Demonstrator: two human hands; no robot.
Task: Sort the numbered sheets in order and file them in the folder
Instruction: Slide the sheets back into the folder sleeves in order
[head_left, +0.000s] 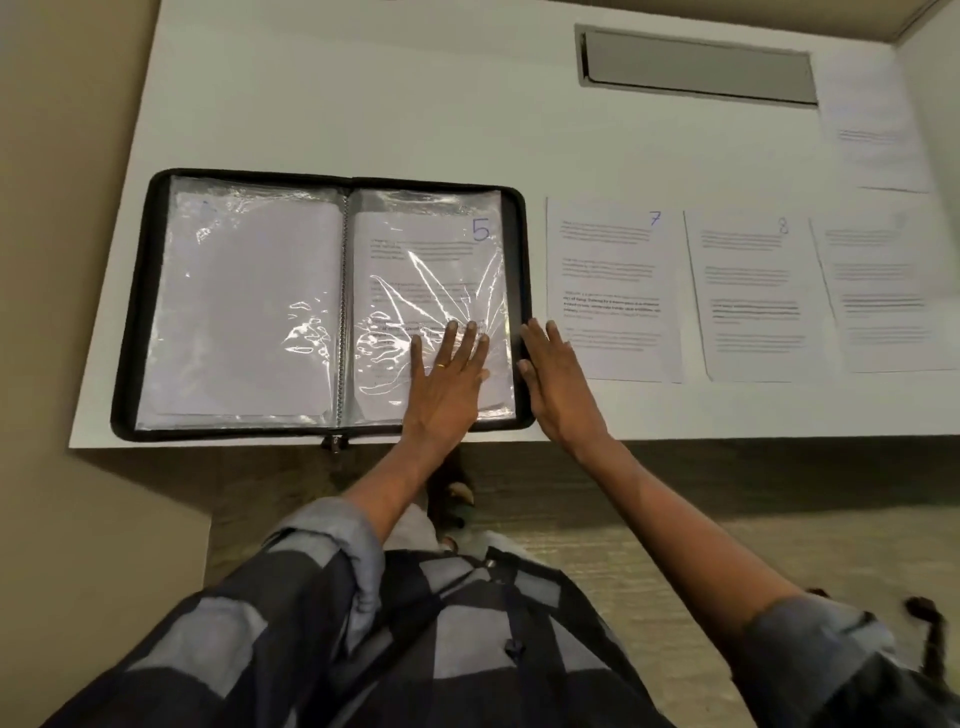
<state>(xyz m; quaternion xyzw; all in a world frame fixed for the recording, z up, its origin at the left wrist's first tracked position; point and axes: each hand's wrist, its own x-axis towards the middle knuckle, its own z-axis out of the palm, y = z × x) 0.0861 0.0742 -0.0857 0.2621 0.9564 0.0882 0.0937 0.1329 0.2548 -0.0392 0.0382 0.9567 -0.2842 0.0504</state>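
Observation:
A black zip folder (132, 312) lies open on the white table, its clear plastic sleeves showing. The right sleeve holds a sheet marked 5 (431, 249); the left sleeve (244, 312) holds a sheet seen from its blank side. My left hand (449, 374) lies flat, fingers spread, on the lower part of the sheet 5 sleeve. My right hand (553, 376) rests flat at the folder's right edge, fingers together, holding nothing. Right of the folder lie sheet 7 (613, 291), sheet 8 (753, 296) and a further sheet (883, 296) whose number is too blurred to read.
The white table (363, 104) ends near my body at a front edge just below the folder. A grey recessed slot (696, 65) sits at the back right. Another printed sheet (872, 135) lies at the far right. A beige wall borders the table's left side.

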